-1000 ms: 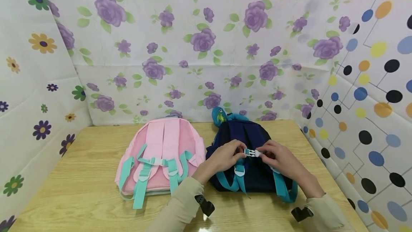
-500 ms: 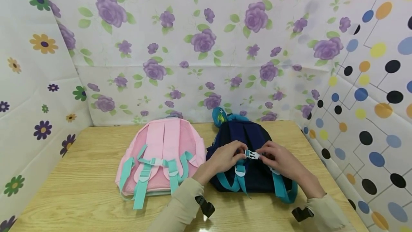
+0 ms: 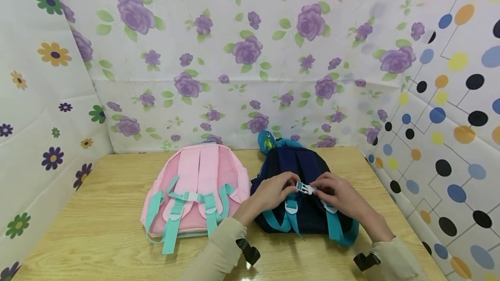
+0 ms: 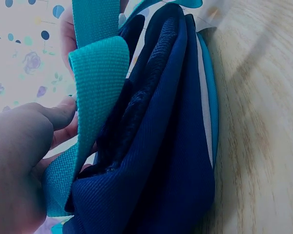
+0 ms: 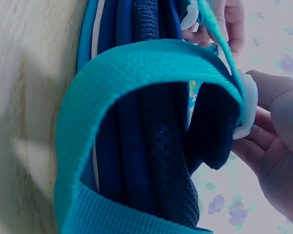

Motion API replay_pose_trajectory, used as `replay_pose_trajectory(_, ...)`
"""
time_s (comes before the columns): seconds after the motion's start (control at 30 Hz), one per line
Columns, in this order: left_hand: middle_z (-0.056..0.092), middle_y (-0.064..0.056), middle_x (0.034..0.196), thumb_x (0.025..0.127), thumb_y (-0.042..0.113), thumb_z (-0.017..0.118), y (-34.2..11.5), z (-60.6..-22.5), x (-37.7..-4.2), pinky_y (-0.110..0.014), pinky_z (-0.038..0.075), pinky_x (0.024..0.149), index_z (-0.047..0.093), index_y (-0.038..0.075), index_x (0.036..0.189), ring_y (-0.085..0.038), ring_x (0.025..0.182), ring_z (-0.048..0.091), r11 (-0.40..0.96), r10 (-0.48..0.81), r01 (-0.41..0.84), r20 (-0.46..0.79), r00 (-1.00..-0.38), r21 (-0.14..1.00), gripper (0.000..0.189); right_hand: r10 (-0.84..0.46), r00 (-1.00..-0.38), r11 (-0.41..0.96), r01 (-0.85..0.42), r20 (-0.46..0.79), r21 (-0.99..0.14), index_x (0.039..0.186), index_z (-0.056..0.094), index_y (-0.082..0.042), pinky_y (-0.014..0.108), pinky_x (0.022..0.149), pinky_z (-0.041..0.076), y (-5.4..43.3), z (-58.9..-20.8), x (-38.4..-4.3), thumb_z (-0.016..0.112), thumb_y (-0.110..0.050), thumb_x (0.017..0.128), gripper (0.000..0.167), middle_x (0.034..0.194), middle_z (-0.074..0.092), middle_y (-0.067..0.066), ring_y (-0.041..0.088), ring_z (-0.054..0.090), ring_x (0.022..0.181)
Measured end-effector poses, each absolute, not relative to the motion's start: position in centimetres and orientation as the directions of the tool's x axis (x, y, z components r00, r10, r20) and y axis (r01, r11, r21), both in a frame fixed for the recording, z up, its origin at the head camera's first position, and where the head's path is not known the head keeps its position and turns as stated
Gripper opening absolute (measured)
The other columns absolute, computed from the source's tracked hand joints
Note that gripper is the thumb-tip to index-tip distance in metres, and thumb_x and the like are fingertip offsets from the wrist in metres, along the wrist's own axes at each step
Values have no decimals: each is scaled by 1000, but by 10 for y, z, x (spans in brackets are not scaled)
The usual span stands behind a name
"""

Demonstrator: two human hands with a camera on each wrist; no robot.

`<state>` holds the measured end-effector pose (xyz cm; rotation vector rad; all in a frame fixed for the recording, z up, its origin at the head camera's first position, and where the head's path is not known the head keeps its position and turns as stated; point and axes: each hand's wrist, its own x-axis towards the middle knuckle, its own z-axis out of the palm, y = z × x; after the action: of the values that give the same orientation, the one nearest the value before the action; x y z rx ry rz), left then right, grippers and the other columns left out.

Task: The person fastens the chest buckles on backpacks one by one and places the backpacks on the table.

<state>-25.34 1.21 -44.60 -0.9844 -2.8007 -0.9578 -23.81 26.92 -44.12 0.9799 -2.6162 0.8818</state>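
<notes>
A navy backpack [image 3: 312, 220] lies on the table with its shoulder straps facing up. Over it, both hands hold a white side-release buckle [image 3: 305, 188] in the head view, its prongs showing between the two ends. The left hand [image 3: 273, 191] pinches the left end by its teal webbing. With thumb and fingers, the right hand [image 3: 339, 192] pinches the right end. Teal webbing [image 4: 100, 73] hangs past the left hand in the left wrist view. In the right wrist view, a white strap adjuster [image 5: 248, 105] overlaps the right fingertips, and a teal strap [image 5: 112, 73] loops below.
To the left lies a pink backpack [image 3: 230, 164] with teal straps and a fastened white chest buckle [image 3: 191, 196]. A blue item with a cartoon print [image 3: 267, 141] sits behind the navy backpack. Patterned cloth walls [image 3: 218, 112] edge the wooden table [image 3: 97, 220].
The buckle has dropped slightly and its right end tilts lower than before. The right teal strap loop has shifted a little to the left. Both hands keep their hold.
</notes>
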Motion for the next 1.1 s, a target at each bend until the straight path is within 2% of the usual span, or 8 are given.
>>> replay_pose_trajectory(0.23, 67, 12, 104, 102, 37, 54, 13, -446, -254, -19, 46, 69, 57, 27, 126, 1, 81, 59, 617, 552, 594, 254, -794, 516, 26, -529, -771, 604, -636, 355, -480, 111, 72, -17, 23, 69, 54, 269, -437, -238, 74, -8, 89, 23, 104, 63, -6, 4, 64, 82)
replay_pose_trajectory(0.53, 62, 15, 93, 100, 38, 58, 17, -448, -253, -17, 40, 63, 60, 27, 124, 0, 67, 50, 628, 553, 585, 234, -799, 513, 27, -524, -759, 601, -651, 388, -464, 111, 72, -17, 28, 69, 55, 266, -437, -236, 74, -4, 88, 27, 108, 63, -5, 3, 61, 82)
replay_pose_trajectory(0.73, 66, 15, 95, 100, 37, 59, 21, -452, -253, -16, 43, 68, 62, 25, 123, 4, 70, 53, 642, 572, 619, 255, -779, 452, 27, -520, -761, 611, -648, 387, -454, 109, 72, -18, 28, 69, 55, 267, -438, -235, 74, -3, 88, 26, 109, 64, -5, 7, 64, 85)
replay_pose_trajectory(0.93, 70, 15, 98, 100, 39, 57, 24, -450, -253, -16, 47, 70, 63, 24, 124, 4, 75, 60, 659, 579, 629, 254, -774, 412, 29, -512, -773, 604, -635, 375, -483, 109, 72, -17, 23, 67, 53, 266, -438, -236, 72, -4, 89, 24, 107, 66, -5, 6, 65, 85)
replay_pose_trajectory(1.1, 71, 13, 101, 99, 42, 57, 29, -445, -249, -16, 48, 71, 64, 23, 125, 0, 81, 64, 704, 582, 618, 215, -784, 349, 32, -519, -758, 629, -651, 394, -424, 107, 73, -14, 21, 64, 51, 261, -435, -233, 72, -3, 88, 22, 107, 67, -2, 6, 63, 81)
